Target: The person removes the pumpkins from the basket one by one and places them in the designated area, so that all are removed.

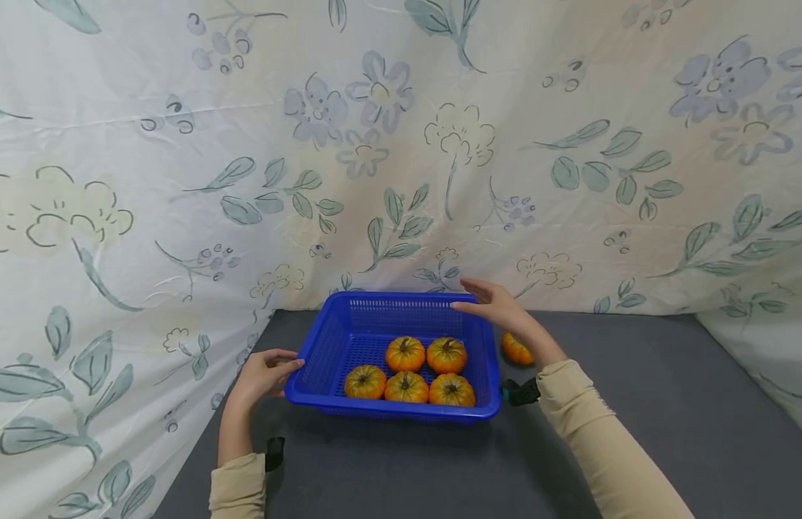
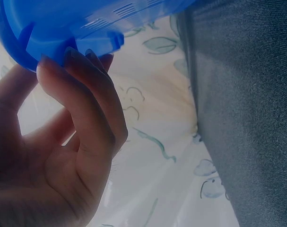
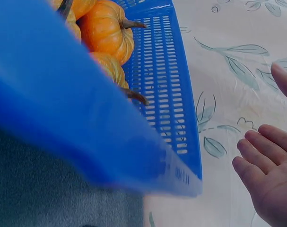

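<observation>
A blue plastic basket [image 1: 401,409] with slotted walls holds several small orange pumpkins [image 1: 406,388], gathered toward its front and right. My left hand [image 1: 263,375] pinches the basket's left rim; in the left wrist view its thumb and curled fingertips meet the blue edge [image 2: 27,59]. Over the basket's back right corner is my right hand [image 1: 495,306], fingers extended and thumb apart, holding nothing. The right wrist view shows that open palm [image 3: 271,175] beyond the basket's rim. Another pumpkin [image 1: 516,350] lies outside the basket, partly hidden behind my right forearm.
The basket stands on a dark grey table [image 1: 635,404]. A floral cloth [image 1: 401,180] hangs along the table's back and sides, close behind the basket. Black wrist devices [image 1: 521,391] show beside both forearms.
</observation>
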`<state>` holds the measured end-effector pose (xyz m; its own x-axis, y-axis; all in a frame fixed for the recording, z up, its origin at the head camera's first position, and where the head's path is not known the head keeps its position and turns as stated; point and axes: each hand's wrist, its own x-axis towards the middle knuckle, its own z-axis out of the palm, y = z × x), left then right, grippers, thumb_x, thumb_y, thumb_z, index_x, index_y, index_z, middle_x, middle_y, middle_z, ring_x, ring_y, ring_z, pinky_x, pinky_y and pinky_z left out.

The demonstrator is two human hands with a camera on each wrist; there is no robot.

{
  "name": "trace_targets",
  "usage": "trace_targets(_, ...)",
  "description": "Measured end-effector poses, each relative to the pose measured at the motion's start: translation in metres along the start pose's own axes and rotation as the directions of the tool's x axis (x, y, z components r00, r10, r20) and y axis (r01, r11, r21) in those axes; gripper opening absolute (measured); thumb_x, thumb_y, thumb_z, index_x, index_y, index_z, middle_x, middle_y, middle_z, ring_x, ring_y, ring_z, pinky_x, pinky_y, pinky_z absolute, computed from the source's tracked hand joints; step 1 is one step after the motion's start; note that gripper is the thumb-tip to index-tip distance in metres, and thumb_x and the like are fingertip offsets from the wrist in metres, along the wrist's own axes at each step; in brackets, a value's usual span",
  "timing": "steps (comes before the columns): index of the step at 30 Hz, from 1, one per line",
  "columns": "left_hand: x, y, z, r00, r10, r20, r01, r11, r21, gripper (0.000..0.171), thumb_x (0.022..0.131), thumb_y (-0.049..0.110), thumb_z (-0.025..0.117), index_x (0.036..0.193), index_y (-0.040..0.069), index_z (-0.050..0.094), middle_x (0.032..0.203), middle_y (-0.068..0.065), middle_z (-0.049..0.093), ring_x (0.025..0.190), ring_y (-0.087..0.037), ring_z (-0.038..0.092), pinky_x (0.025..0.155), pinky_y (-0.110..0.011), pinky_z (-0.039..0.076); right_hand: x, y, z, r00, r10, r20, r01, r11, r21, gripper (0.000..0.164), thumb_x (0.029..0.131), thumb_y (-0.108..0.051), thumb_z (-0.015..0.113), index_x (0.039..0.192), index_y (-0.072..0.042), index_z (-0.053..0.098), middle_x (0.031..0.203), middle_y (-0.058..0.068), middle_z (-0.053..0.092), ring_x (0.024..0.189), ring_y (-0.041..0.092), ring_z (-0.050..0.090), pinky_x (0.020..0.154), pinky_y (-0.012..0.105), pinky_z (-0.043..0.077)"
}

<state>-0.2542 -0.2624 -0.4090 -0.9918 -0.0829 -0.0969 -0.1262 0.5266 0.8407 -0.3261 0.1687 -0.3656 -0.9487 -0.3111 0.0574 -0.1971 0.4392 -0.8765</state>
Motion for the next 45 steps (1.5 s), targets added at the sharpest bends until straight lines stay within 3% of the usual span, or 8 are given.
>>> trace_targets(19,-0.003,0.004,0.003,1.000,0.001,-0.007,-0.001,1.000,0.005,0.048,0.092,0.027,0.068,0.126,-0.005,0.060,0.102,-0.019,0.071,0.077,-0.014,0.067,0.063,-0.034,0.061,0.018,-0.004,0.020,0.994,-0.100,0.052,0.099,0.995,0.021,0.075,0.094,-0.030,0.066,0.153,-0.006,0.028,0.159,0.016,0.028,0.149,0.035,0.025,0.121,0.052,0.024)
trace_targets(27,-0.003,0.004,0.003,1.000,0.003,-0.009,-0.003,1.000,-0.003,0.047,0.092,0.027,0.068,0.125,-0.005,0.060,0.103,-0.020,0.071,0.079,-0.016,0.069,0.063,-0.034,0.061,0.023,-0.008,0.028,0.994,-0.082,0.075,0.081,0.997,0.020,0.075,0.091,-0.030,0.069,0.153,-0.008,0.030,0.159,0.014,0.030,0.149,0.034,0.025,0.120,0.052,0.025)
trace_targets(45,-0.003,0.004,0.003,1.000,0.008,-0.008,-0.008,1.000,0.017,0.046,0.092,0.026,0.068,0.125,-0.005,0.060,0.102,-0.020,0.071,0.077,-0.015,0.069,0.065,-0.038,0.062,0.034,-0.023,0.052,0.970,-0.111,0.218,0.131,0.988,-0.083,0.074,0.090,-0.028,0.070,0.151,-0.007,0.034,0.157,0.014,0.034,0.147,0.033,0.029,0.120,0.050,0.027)
